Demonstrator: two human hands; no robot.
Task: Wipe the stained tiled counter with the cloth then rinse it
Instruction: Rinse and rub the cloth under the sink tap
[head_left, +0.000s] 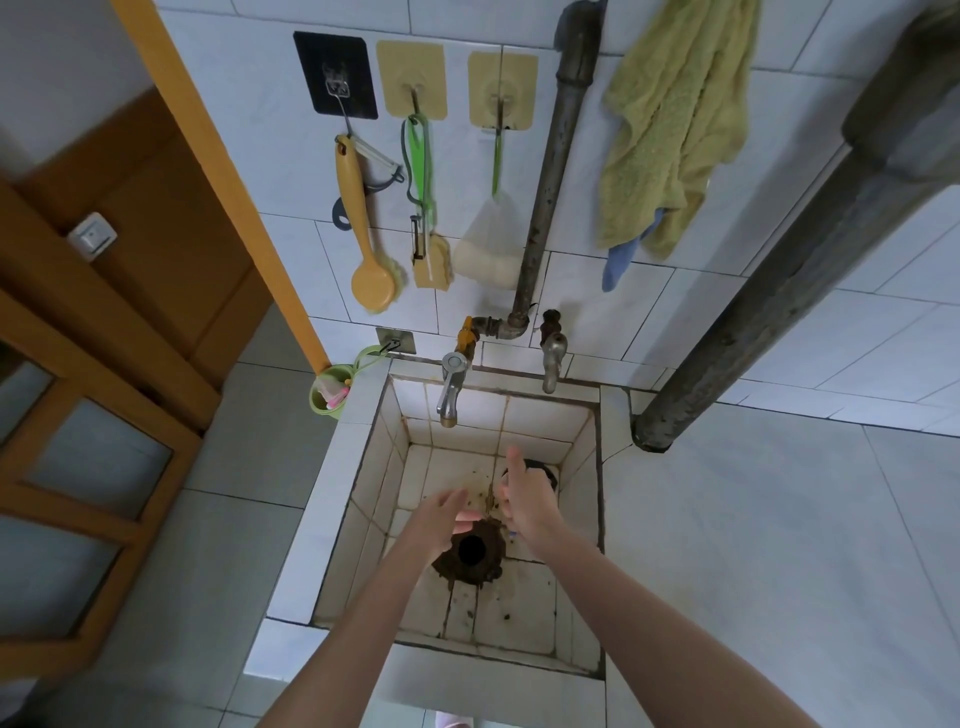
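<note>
Both my bare hands are over the tiled sink basin. My left hand is open, fingers spread, just above the dark, rust-ringed drain hole. My right hand is curled into a fist with the thumb up. A tiny blue bit shows under the fist, and I cannot tell what it is. A blue cloth hangs on the wall under a green towel. The white tiled counter lies to the right of the sink.
Two taps stick out over the basin's back edge, and no water stream is visible. Brushes and a sponge hang on wall hooks. A thick grey pipe meets the counter at the right. A wooden door is at left.
</note>
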